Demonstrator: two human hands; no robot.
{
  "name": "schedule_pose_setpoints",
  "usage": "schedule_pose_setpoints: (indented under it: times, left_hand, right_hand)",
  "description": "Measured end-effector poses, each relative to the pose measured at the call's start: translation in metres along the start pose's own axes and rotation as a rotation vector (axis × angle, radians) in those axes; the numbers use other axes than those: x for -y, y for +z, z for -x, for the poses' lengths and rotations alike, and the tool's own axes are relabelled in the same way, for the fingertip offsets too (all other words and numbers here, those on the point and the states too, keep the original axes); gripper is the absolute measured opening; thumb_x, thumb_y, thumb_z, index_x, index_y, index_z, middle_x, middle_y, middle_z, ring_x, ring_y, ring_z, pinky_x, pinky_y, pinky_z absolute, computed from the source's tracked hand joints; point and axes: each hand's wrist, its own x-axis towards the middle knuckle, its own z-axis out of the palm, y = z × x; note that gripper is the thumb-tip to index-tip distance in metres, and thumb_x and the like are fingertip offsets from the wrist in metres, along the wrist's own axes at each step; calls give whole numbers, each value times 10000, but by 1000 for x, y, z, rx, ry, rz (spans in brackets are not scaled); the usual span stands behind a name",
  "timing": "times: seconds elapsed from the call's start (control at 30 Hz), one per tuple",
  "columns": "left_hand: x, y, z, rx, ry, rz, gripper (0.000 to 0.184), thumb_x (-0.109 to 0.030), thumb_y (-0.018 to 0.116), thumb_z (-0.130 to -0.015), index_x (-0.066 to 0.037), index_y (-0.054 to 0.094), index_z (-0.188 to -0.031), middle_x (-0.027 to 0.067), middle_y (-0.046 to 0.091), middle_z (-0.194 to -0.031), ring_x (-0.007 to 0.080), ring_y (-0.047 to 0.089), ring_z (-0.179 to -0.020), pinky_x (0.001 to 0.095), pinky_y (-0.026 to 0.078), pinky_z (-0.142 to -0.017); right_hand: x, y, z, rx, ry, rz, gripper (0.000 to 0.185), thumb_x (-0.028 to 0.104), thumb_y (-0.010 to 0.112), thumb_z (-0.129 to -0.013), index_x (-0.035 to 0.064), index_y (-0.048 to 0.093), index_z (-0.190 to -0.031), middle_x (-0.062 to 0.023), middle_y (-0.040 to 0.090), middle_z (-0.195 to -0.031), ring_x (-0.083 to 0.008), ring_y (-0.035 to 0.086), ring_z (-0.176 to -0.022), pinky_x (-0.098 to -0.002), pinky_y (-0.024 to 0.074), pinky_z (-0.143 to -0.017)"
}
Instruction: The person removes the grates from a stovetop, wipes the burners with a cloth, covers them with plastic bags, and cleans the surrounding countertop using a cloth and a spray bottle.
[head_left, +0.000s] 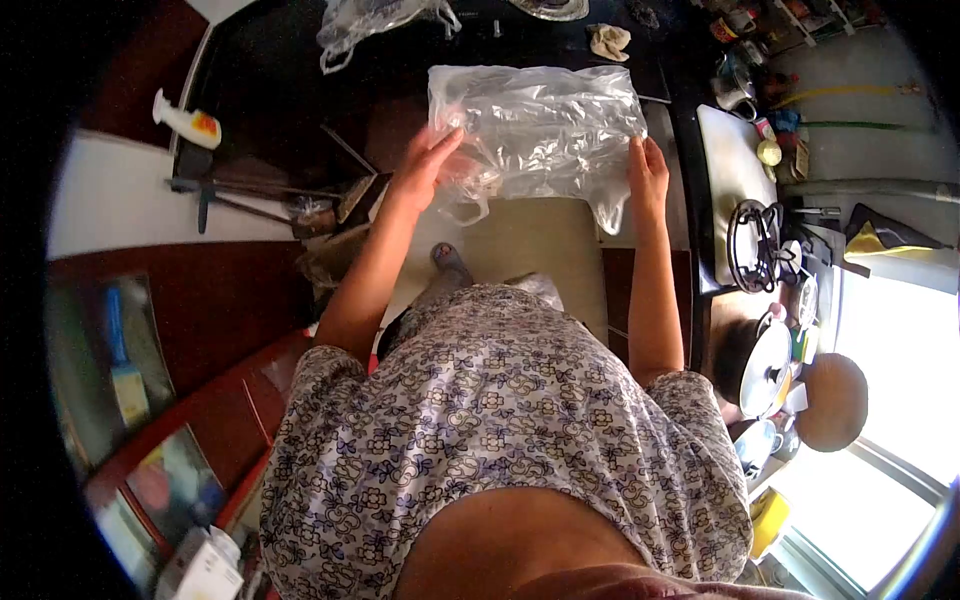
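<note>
A clear, crinkled plastic bag (545, 130) is spread wide between my two hands, its loop handles hanging toward me. At its left side, my left hand (428, 172) holds the bag, with some fingers behind the see-through film. My right hand (649, 172) pinches the right edge between thumb and fingers. Behind the bag, on the dark countertop (270, 80), lie another clear plastic bag (375, 22) and a crumpled pale cloth (609, 42).
A white spray bottle (188, 122) lies at the left. To the right are a gas burner (757, 245), a lidded pan (763, 368) and a round wooden board (836, 402) by the bright window. A red-framed cabinet (200, 410) stands at lower left.
</note>
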Motion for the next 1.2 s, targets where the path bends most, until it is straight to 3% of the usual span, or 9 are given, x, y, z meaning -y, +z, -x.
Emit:
schedule_pose_setpoints:
  times: [0.13,0.27,0.5,0.6,0.73,0.93,1.03,1.13,1.2]
  left_hand:
    - [-28,-1,-71,21,69,-153,545,-228,587,-825,-70,341,-1284,52,511,-1121,128,563,-845,229,505,-590]
    - [-28,1,-124,-56,74,-174,690,-238,653,-774,-78,271,-1325,126,468,-1180,171,516,-980,270,498,-672]
    - [-54,13,-264,-151,99,-242,953,-190,713,-700,-131,49,-1382,204,338,-1305,280,411,-1160,405,356,-936]
    - [-69,12,-350,-254,184,-606,1001,-305,748,-656,-149,80,-1385,221,213,-1373,312,254,-1263,431,273,-1000]
    - [-53,-3,-437,-274,304,-756,1002,-385,731,-650,-31,122,-1363,218,211,-1376,339,295,-1238,415,272,-1005]
    - [4,-17,-494,-467,-10,-1108,992,-455,681,-674,-45,102,-1367,247,184,-1367,382,232,-1256,436,282,-992]
    - [4,4,-483,-800,303,-1376,812,-336,682,-694,-58,250,-1323,217,296,-1314,370,319,-1195,444,316,-955]
    - [-19,25,-478,-578,671,-1411,596,-209,674,-693,-63,414,-1209,166,390,-1237,339,381,-1131,450,334,-922]
    - [-11,33,-481,-394,664,-1448,489,-160,686,-664,-57,500,-1105,129,437,-1181,314,399,-1109,443,326,-922]
  right_hand:
    - [-9,19,-40,60,-97,-205,465,172,590,-824,-30,413,-1204,39,490,-778,-35,430,-650,-179,360,-564]
    - [-31,25,-89,3,-35,11,532,78,603,-787,-59,361,-1240,-27,533,-866,-83,491,-751,-208,411,-659]
    - [-13,70,-240,36,-7,-194,496,93,589,-776,-34,405,-1219,-11,526,-774,-61,463,-634,-212,384,-522]
    - [-8,94,-328,107,-27,-92,494,77,580,-780,-44,408,-1227,-45,554,-887,-97,504,-732,-223,419,-649]
    - [-30,122,-434,108,-203,106,492,104,569,-776,-27,422,-1226,-74,574,-884,-106,519,-735,-238,432,-631]
    - [-64,150,-509,182,-252,770,561,334,572,-770,49,430,-1231,-176,532,-1109,-341,490,-1062,-393,387,-893]
    - [-49,161,-495,78,-304,1060,566,335,591,-763,109,408,-1248,-137,463,-1212,-341,441,-1090,-419,376,-893]
    - [-34,167,-499,236,-857,838,492,277,597,-768,107,448,-1205,-148,471,-1199,-337,450,-1075,-424,376,-888]
    - [-23,183,-490,474,-900,710,418,252,576,-787,122,483,-1173,-103,466,-1223,-320,447,-1084,-411,362,-911]
